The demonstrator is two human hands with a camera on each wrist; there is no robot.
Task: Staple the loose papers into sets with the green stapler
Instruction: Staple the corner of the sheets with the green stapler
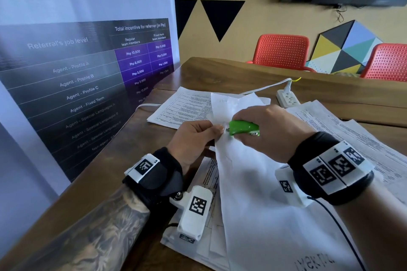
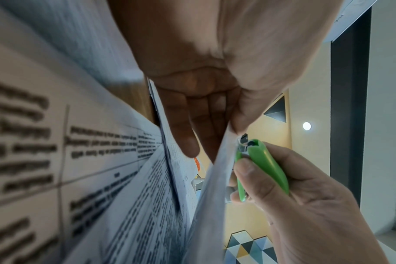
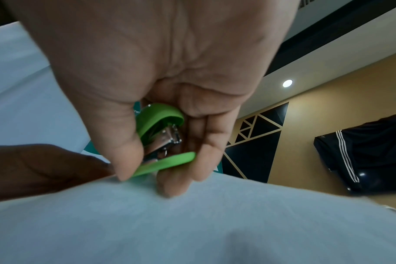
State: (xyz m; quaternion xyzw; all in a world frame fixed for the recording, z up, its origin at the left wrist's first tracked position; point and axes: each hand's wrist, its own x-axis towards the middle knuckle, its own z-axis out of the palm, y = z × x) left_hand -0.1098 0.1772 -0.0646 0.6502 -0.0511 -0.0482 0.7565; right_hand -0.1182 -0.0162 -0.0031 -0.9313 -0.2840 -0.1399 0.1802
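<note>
Gripping green stapler (image 3: 163, 123), right hand (image 3: 161, 75); metal magazine seemingly visible wrist-view only.

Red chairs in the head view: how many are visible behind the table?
2. One red chair stands past the table's far edge near the centre; the second red chair is at the right border, cut off. Others may sit outside the frame.

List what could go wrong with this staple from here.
1. The left hand pinches the held sheets right beside the nose of the green stapler, so a fingertip might get nipped.
2. The sheets hang lifted off the table and fan apart in the left wrist view, so the staple may miss a page.
3. The right hand squeezes with no surface underneath; the stapler could twist.
</note>
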